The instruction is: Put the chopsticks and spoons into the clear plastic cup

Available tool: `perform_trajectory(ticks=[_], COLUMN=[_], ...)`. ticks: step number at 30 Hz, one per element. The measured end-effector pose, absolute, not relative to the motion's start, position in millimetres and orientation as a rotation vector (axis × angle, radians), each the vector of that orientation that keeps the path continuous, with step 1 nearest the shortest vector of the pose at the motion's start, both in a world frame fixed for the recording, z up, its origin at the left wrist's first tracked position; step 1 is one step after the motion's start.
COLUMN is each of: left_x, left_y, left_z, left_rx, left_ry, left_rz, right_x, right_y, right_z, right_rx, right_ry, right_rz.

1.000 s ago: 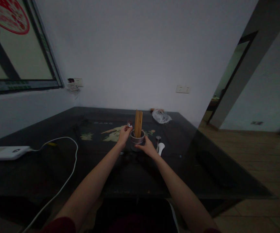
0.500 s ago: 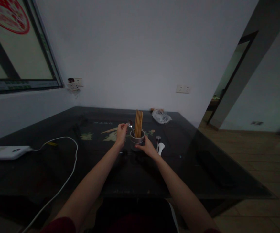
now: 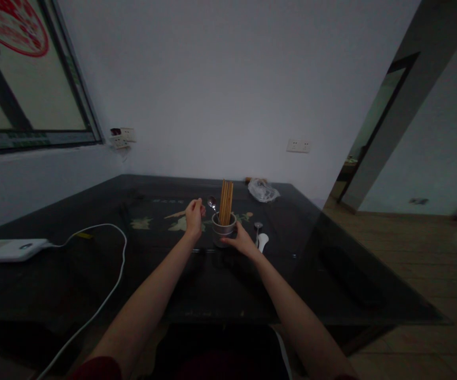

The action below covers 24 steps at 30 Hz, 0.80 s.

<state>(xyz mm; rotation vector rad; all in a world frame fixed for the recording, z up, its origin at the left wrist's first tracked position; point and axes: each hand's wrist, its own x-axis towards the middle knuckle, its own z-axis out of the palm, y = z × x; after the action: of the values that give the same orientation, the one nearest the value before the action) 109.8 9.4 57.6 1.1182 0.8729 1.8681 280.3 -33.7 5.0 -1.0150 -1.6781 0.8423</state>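
A metal cup (image 3: 219,231) stands on the dark table, holding a bundle of upright wooden chopsticks (image 3: 226,203) and a metal spoon (image 3: 211,202) that leans left with its bowl up. My right hand (image 3: 242,240) grips the cup's right side, thumb across its front. Just left of the spoon is my left hand (image 3: 194,215), raised and apart from it, its fingers curled in with nothing visible in them. Right of my right hand lie another metal spoon (image 3: 258,226) and a white spoon (image 3: 263,241), both partly hidden by my wrist.
A crumpled clear plastic bag (image 3: 263,191) lies near the wall at the table's (image 3: 228,295) far side. On the left, a white device (image 3: 12,250) trails a white cable (image 3: 124,248) over the front edge. A dark, long object (image 3: 349,277) rests on the right.
My left hand has let go of the metal spoon and drawn slightly left. The spoon stays leaning in the cup, and my right hand keeps its hold.
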Motion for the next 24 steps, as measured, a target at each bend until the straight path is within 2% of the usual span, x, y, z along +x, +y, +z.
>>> perform_trajectory(ticks=[5, 13, 24], left_x=[109.1, 108.9, 104.7], left_y=[4.5, -15.3, -7.8], left_z=[59.2, 23.6, 21.5], left_rx=[1.066, 1.038, 1.268], left_ry=[0.804, 0.879, 1.015], left_rz=[1.855, 1.631, 1.582], right_x=[288.2, 307.6, 335.8], right_y=[-30.2, -26.5, -14.4], right_z=[6.0, 14.3, 20.7], right_rx=[-1.039, -1.165, -1.177], right_ry=[-1.623, -1.586, -1.465], right_rz=[0.894, 0.910, 0.846])
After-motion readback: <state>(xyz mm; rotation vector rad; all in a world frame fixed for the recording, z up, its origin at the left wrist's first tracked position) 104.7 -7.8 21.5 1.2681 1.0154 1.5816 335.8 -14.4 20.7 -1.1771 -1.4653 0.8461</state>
